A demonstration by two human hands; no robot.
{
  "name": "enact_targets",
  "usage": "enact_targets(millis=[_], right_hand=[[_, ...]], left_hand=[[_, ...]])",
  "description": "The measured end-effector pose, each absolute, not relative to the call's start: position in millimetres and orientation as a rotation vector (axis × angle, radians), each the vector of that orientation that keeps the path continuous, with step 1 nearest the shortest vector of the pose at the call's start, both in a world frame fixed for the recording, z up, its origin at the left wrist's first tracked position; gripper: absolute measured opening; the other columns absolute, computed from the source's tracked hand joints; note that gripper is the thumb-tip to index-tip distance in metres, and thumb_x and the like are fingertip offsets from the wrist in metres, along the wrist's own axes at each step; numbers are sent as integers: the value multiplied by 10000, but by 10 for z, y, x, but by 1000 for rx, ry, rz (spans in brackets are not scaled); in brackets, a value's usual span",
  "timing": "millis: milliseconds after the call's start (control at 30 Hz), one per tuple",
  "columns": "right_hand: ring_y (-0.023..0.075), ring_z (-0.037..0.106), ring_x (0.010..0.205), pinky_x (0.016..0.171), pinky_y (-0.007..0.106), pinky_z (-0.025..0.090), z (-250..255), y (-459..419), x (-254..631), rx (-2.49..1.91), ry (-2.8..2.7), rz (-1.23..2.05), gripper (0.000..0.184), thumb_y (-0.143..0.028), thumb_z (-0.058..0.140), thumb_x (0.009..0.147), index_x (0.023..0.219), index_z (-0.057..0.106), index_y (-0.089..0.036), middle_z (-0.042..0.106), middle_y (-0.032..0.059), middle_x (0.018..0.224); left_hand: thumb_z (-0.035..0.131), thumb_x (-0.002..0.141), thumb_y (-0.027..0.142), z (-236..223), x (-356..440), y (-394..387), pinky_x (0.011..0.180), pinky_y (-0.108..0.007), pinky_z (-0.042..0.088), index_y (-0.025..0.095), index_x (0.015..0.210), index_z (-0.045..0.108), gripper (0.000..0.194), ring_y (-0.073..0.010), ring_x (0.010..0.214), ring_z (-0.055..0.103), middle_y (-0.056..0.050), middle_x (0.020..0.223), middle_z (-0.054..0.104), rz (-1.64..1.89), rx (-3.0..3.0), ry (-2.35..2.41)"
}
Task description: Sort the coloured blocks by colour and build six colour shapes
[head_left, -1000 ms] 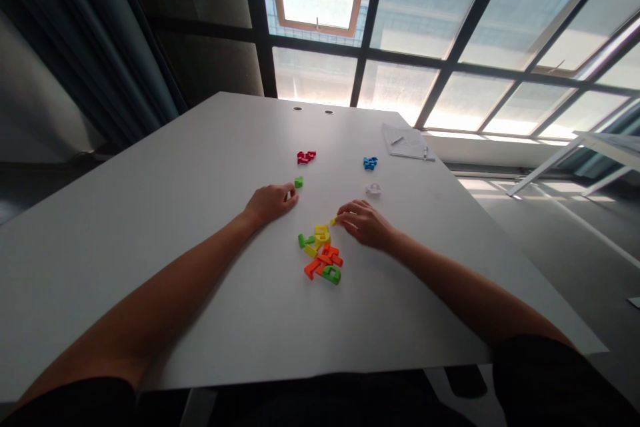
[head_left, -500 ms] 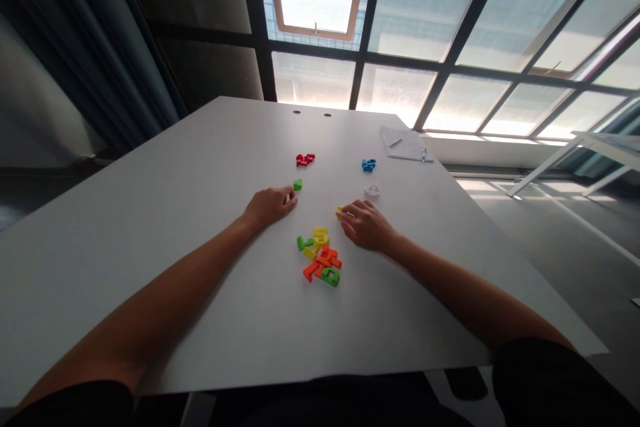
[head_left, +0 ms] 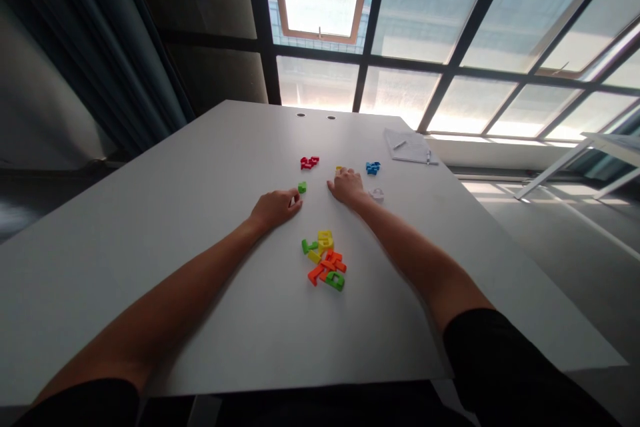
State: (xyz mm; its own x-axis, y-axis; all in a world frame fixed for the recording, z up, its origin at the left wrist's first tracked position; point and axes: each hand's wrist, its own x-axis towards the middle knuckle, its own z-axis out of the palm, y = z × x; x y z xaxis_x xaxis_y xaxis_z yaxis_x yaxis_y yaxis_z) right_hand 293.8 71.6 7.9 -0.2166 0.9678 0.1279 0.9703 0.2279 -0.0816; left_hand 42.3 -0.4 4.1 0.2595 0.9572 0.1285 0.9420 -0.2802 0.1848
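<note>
Green plastic piece (head_left: 302, 187) right by our left hand (head_left: 274, 209), fingers curled, nothing visibly held; our right hand (head_left: 347, 187) half-closed, perhaps touching a yellow piece (head_left: 340, 168); mixed heap (head_left: 324, 261) waits, red cluster (head_left: 309, 163) and blue cluster (head_left: 373, 167) already apart.

Nothing legible anywhere in view. On the sheet of paper (head_left: 407, 147) near the far edge of the white table (head_left: 210, 160), only faint marks, too small and too blurred to read. Among the chunky plastic pieces (head_left: 325, 263) in orange, yellow and green, outlines somewhat like blocky letters or digits, yet no single character certain at this size, and no brand or label on any of them.
</note>
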Motion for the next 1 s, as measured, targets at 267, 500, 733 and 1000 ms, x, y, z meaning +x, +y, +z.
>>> enact_targets(millis=[267, 500, 733, 1000], right_hand=[[429, 496, 1524, 1231, 561, 408, -67, 1004, 2842, -2063, -2041, 23, 708, -469, 437, 1154, 1749, 400, -86, 474, 281, 1751], [375, 598, 1396, 1164, 479, 469, -52, 620, 2875, -1908, -2262, -51, 435, -295, 420, 1154, 1403, 728, -115, 710, 249, 1499], [303, 669, 1353, 1177, 423, 496, -172, -40, 3225, -1451, -2441, 4, 303, -213, 558, 1118, 1299, 797, -172, 770, 175, 1460], [251, 762, 1174, 1083, 465, 584, -206, -620, 3486, -552, -2352, 278, 327, -146, 606, 1089, 1324, 807, -253, 856, 111, 1294]], left_hand=[[533, 1070, 514, 23, 422, -6, 790, -344, 565, 271, 1166, 771, 353, -299, 942, 816, -64, 1015, 858, 311, 2454, 1821], [539, 1065, 522, 22, 414, 2, 769, -352, 551, 269, 1166, 771, 357, -305, 937, 811, -63, 1007, 852, 326, 2449, 1800], [544, 1060, 519, -1, 402, 17, 752, -347, 541, 271, 1159, 768, 349, -303, 927, 811, -63, 1004, 854, 341, 2448, 1813], [537, 1053, 508, 14, 406, 3, 764, -345, 548, 272, 1138, 772, 344, -297, 895, 806, -62, 970, 851, 364, 2449, 1813]])
